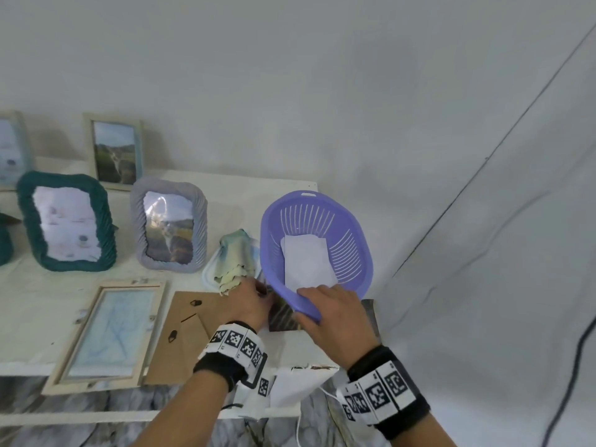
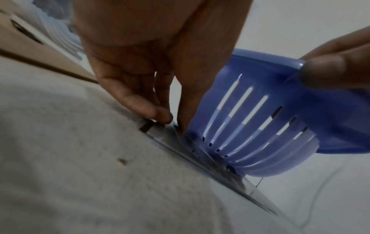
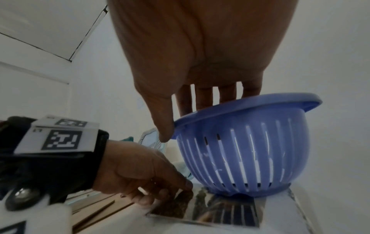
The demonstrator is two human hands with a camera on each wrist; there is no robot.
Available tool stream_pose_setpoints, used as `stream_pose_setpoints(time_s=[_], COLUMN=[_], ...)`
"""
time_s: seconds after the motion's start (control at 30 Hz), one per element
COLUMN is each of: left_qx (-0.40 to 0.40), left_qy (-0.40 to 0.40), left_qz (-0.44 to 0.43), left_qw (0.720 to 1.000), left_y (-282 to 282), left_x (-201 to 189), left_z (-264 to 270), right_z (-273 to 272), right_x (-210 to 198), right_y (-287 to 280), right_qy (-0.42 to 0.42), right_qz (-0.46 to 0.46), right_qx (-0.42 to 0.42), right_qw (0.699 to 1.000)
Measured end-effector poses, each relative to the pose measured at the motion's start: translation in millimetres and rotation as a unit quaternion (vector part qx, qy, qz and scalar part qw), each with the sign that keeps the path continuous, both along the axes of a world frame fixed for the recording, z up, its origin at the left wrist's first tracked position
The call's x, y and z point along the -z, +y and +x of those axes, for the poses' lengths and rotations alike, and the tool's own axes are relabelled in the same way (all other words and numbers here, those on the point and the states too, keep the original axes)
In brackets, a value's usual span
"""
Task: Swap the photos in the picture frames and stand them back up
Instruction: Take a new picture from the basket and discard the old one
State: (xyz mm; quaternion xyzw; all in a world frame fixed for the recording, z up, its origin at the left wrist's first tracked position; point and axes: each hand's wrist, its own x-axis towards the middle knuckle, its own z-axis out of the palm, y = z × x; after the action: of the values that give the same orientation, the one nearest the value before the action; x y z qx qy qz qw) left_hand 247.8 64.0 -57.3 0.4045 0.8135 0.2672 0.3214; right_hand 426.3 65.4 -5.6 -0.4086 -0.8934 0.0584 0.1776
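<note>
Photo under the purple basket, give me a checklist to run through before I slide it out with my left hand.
1. Purple slotted plastic basket tipped up by right hand at its rim: ok.
2. Basket fully off the glossy dark photo print: not ok, its base rests on it.
3. Left hand fingers on the photo's corner: ok.
4. White papers staying inside the tilted basket: ok.
5. Open pale wooden frame lying flat, brown cardboard backing off beside it: ok.
6. Photo free of creases: cannot tell.

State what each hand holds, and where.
Right hand grips the basket by its near rim. Left hand pinches the photo at its corner.
</note>
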Motion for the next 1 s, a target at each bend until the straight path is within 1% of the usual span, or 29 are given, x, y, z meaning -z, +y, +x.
stream_pose_setpoints(time_s=[0.1, 0.13, 0.23, 0.27, 0.33, 0.37, 0.43, 0.5, 0.57, 0.67, 0.73, 0.87, 0.93, 1.0], left_qx=[0.012, 0.009, -0.004, -0.015, -0.056, -0.074, -0.076, -0.048, -0.033, -0.041, -0.039, -0.03, -0.03, -0.027], left_qy=[0.035, 0.034, 0.013, -0.009, -0.099, -0.14, -0.207, -0.239, -0.241, -0.249, -0.258, -0.255, -0.244, -0.235], left_qz=[-0.001, 0.005, 0.033, 0.06, 0.127, 0.15, 0.176, 0.183, 0.183, 0.178, 0.184, 0.187, 0.187, 0.184], left_qw=[0.999, 0.999, 0.999, 0.998, 0.985, 0.976, 0.959, 0.952, 0.952, 0.951, 0.948, 0.948, 0.951, 0.954], left_y=[-2.5, -3.4, -7.5, -8.2, -10.0, -10.4, -10.9, -9.0, -5.6, -3.0, -3.6, -3.0, -1.8, -1.6], left_x=[-0.6, 0.1, -2.4, -2.4, -9.3, -14.7, -29.6, -41.3, -44.5, -41.8, -40.4, -40.0, -39.7, -39.6], left_z=[-3.6, -6.1, -15.8, -20.3, -25.9, -27.0, -25.7, -23.7, -22.6, -23.1, -24.1, -25.6, -26.0, -26.5], right_z=[-2.4, -2.9, -1.7, -0.5, 1.8, 1.9, -0.9, -7.9, -18.6, -40.6, -58.0, -86.2, -94.3, -96.7], right_x=[0.8, 1.0, -3.4, -7.8, -21.1, -30.0, -48.7, -62.2, -69.6, -67.9, -60.2, -39.8, -26.9, -6.3], right_y=[-1.7, -0.8, 5.4, 8.9, 19.9, 28.0, 48.8, 73.8, 100.4, 136.5, 153.3, 174.9, 182.9, 196.5], right_qy=[-0.013, -0.014, -0.009, 0.0, 0.035, 0.052, 0.05, 0.014, -0.043, -0.144, -0.216, -0.302, -0.337, -0.37], right_qz=[-0.011, -0.017, -0.089, -0.127, -0.189, -0.205, -0.215, -0.198, -0.188, -0.194, -0.204, -0.247, -0.234, -0.201], right_qx=[0.001, -0.003, -0.026, -0.027, -0.026, -0.024, -0.011, 0.011, 0.031, 0.048, 0.049, 0.052, 0.047, 0.047], right_qw=[1.0, 1.0, 0.996, 0.992, 0.981, 0.977, 0.975, 0.98, 0.981, 0.969, 0.954, 0.919, 0.911, 0.906])
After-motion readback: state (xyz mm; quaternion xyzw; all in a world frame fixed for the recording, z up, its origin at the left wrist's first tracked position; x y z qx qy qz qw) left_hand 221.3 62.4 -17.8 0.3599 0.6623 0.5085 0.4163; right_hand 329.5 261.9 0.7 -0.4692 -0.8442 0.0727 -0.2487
